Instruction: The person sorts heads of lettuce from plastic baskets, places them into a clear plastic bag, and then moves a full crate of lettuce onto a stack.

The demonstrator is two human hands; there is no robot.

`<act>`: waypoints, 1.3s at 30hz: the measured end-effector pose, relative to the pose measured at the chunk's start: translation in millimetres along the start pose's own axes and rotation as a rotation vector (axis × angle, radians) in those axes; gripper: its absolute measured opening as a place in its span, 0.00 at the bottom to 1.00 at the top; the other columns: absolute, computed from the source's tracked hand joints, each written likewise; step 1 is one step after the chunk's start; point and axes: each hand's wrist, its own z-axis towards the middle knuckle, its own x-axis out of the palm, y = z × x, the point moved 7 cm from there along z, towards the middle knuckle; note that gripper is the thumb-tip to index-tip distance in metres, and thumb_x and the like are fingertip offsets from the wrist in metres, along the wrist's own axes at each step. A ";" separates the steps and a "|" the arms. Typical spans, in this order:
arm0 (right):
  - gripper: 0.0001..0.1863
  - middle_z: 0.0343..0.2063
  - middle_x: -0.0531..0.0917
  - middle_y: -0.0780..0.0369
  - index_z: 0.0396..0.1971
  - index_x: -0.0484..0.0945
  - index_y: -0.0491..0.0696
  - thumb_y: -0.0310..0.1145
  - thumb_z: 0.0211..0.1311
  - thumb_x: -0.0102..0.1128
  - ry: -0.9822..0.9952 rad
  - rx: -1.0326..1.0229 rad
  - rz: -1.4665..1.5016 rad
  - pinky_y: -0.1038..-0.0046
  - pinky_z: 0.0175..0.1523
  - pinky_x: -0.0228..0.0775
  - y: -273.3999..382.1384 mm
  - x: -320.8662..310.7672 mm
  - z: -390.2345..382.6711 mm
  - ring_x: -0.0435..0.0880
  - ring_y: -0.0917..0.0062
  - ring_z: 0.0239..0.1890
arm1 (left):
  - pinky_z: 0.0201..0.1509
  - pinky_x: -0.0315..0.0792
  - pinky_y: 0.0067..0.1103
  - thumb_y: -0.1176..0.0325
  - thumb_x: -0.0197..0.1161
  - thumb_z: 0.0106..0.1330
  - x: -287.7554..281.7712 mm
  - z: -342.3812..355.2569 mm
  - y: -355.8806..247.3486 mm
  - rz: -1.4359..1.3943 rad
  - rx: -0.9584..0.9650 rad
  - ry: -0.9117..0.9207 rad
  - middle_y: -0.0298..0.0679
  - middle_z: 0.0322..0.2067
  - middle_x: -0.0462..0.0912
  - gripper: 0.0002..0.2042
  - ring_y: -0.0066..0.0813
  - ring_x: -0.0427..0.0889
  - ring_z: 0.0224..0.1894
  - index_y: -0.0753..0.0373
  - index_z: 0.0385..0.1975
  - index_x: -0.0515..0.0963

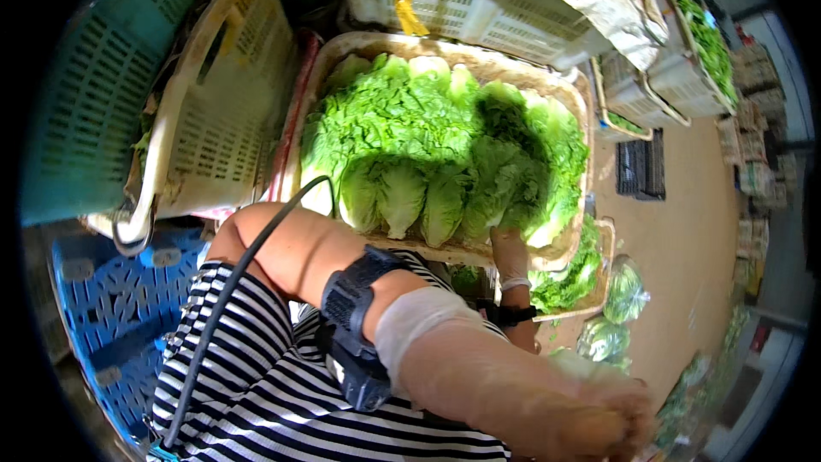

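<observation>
A rectangular crate (445, 44) in front of me holds several heads of romaine lettuce (400, 197), packed close together with the near row's pale stem ends toward me. At the crate's near right, my right hand (508, 246) is closed around the base of a head of lettuce (500, 175); leaves hide most of its fingers. My left forearm crosses over my right arm, with a black strapped device (352, 325) and a translucent glove cuff on it. Out at the lower right, my left hand (603, 419) is blurred, and its grip is unclear.
White slatted crates stand at the left (218, 111) and behind (479, 13), beside a teal crate (103, 94). A blue plastic pallet (128, 316) lies at lower left. Right of me are another lettuce crate (603, 269), bagged greens (626, 289) and a black crate (640, 169). A cable (244, 265) loops over my arm.
</observation>
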 end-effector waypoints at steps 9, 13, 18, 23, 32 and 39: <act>0.51 0.36 0.81 0.51 0.64 0.44 0.46 0.62 0.47 0.51 -0.058 0.216 -0.258 0.60 0.46 0.66 61.2 15.6 -41.4 0.81 0.59 0.39 | 0.30 0.67 0.15 0.32 0.46 0.55 24.6 -52.7 -49.4 -0.572 -0.783 -0.074 0.39 0.30 0.70 0.39 0.21 0.70 0.28 0.71 0.44 0.60; 0.53 0.36 0.81 0.52 0.64 0.42 0.45 0.62 0.46 0.54 -0.159 0.306 -0.277 0.62 0.47 0.66 63.5 27.8 -24.0 0.80 0.60 0.40 | 0.28 0.69 0.14 0.32 0.53 0.51 40.0 -77.5 -61.1 -0.653 -0.435 0.007 0.39 0.30 0.70 0.41 0.22 0.72 0.29 0.71 0.44 0.62; 0.54 0.40 0.80 0.52 0.63 0.45 0.44 0.58 0.41 0.62 -0.192 0.365 -0.151 0.65 0.45 0.69 62.2 16.5 -33.5 0.80 0.59 0.40 | 0.26 0.68 0.13 0.32 0.54 0.50 44.2 -78.4 -113.7 -0.813 -0.188 -0.030 0.39 0.31 0.69 0.42 0.21 0.71 0.28 0.73 0.43 0.62; 0.49 0.44 0.77 0.49 0.61 0.53 0.48 0.53 0.41 0.67 -0.369 0.178 0.051 0.64 0.47 0.68 64.3 11.2 -42.3 0.77 0.57 0.43 | 0.29 0.71 0.14 0.30 0.48 0.53 40.9 -91.5 -119.9 -0.480 -0.160 0.018 0.42 0.35 0.69 0.43 0.24 0.73 0.30 0.74 0.46 0.61; 0.34 0.37 0.80 0.50 0.51 0.68 0.43 0.46 0.46 0.67 -0.479 0.105 0.280 0.67 0.47 0.68 58.9 -10.7 -48.1 0.79 0.61 0.41 | 0.41 0.70 0.26 0.40 0.49 0.59 -123.2 -179.1 -144.5 -0.017 -0.314 -0.653 0.41 0.32 0.77 0.30 0.29 0.75 0.36 0.63 0.46 0.68; 0.30 0.37 0.80 0.51 0.49 0.70 0.42 0.41 0.48 0.67 -0.513 0.010 0.416 0.71 0.47 0.68 54.6 -18.0 -52.1 0.79 0.66 0.39 | 0.43 0.70 0.26 0.49 0.51 0.63 -200.2 -289.5 -112.9 -0.044 -0.390 -0.970 0.37 0.34 0.78 0.22 0.25 0.75 0.37 0.62 0.45 0.70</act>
